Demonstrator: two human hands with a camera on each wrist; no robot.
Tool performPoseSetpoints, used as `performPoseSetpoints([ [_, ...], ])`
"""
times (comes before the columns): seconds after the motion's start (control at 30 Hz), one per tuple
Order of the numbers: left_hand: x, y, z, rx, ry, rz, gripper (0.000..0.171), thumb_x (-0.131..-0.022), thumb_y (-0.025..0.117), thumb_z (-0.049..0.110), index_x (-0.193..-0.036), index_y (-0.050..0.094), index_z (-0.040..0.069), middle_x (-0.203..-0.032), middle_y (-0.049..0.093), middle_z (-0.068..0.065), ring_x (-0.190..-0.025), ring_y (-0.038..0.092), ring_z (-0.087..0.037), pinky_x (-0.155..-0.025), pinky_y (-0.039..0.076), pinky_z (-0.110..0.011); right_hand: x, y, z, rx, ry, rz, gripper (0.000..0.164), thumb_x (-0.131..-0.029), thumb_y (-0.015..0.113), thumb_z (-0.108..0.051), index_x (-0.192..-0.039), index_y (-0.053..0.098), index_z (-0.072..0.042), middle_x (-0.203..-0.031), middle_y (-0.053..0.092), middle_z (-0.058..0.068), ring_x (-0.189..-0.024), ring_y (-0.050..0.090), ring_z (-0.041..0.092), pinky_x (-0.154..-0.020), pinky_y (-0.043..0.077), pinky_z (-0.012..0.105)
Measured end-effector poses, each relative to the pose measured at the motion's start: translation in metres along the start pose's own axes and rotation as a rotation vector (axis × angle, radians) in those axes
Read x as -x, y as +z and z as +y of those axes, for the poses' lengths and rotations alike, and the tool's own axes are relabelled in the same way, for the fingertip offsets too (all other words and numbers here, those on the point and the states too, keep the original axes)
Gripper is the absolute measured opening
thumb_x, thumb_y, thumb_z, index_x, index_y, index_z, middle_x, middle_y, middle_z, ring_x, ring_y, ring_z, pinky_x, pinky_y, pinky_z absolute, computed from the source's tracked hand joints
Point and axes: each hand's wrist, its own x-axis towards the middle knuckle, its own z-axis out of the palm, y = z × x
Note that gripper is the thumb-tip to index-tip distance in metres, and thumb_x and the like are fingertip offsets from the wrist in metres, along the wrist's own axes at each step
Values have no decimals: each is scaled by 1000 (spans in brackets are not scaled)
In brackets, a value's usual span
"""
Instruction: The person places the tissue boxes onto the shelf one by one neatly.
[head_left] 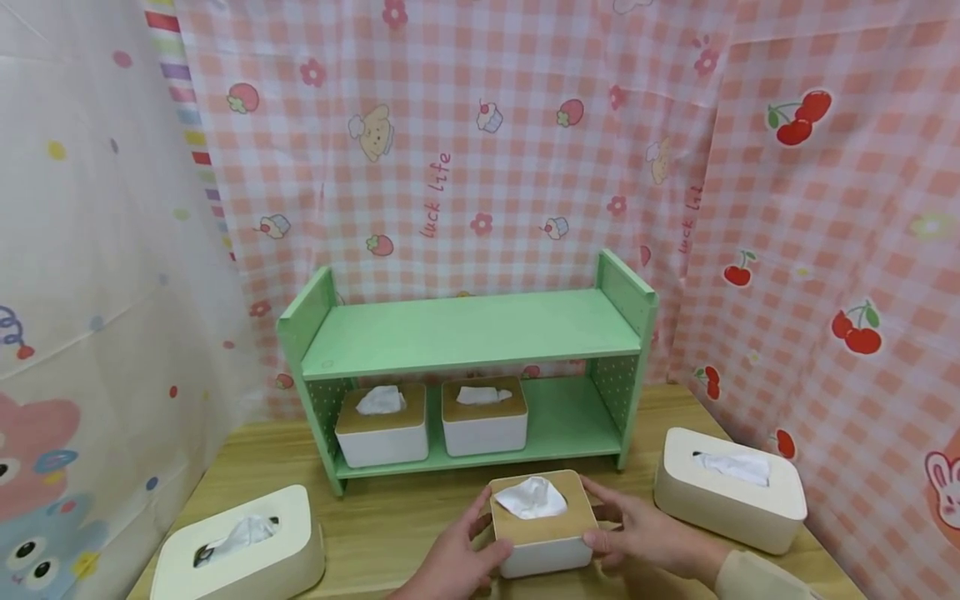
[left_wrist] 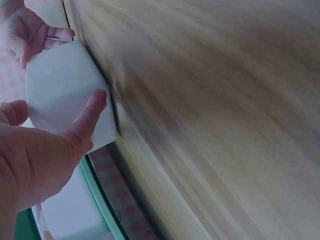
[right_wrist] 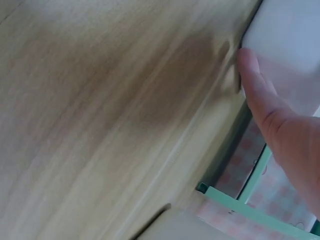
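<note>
A white tissue box with a wood-coloured lid and a tissue poking out is between both hands in front of the shelf. My left hand grips its left side, thumb at the front corner and fingers along the side. On the opposite side my right hand holds it, its thumb at the front right corner and fingers reaching back. The left wrist view shows the left thumb lying across the box's white front. In the right wrist view the right thumb meets the box's lower edge.
Behind stands a green two-tier shelf. Two similar tissue boxes, one left and one right, sit on its lower tier. Longer cream tissue boxes lie on the wooden table, at left and right. Patterned curtains surround it.
</note>
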Motion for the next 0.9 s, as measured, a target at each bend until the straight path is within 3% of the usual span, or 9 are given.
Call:
performPoseSetpoints([
  [0.23,1,-6,-3,3,0,-2,89,-102,76,29,-172,23,14,-159,38,-45,-114,73,-35,-68,65,-46,-4,-1,3,-104,34,-57,90,-110,62,-25,-172,-1,-8,-159,35,45,-122,70,38,-97,62,53],
  [0.53,2,-10,-8,47,-21,-1,92,-103,74,35,-173,18,17,-161,35,-44,-108,74,-32,-67,65,-41,-7,0,5,-147,64,-50,83,-112,57,-28,-174,2,-23,-163,23,47,-128,67,39,-101,61,53],
  [0.77,3,-13,-11,57,-9,2,92,-103,74,36,-173,19,14,-159,39,-44,-107,72,-30,-63,62,-37,-11,2,7,-173,69,-42,80,-113,56,-28,-174,4,-24,-164,24,45,-127,67,39,-101,60,54],
  [0.9,2,-14,-12,56,-6,-11,92,-103,74,31,-173,17,13,-159,38,-45,-93,73,-27,-62,61,-35,-13,2,9,-205,63,-47,80,-113,55,-27,-174,4,-23,-164,25,44,-126,68,38,-100,60,53],
])
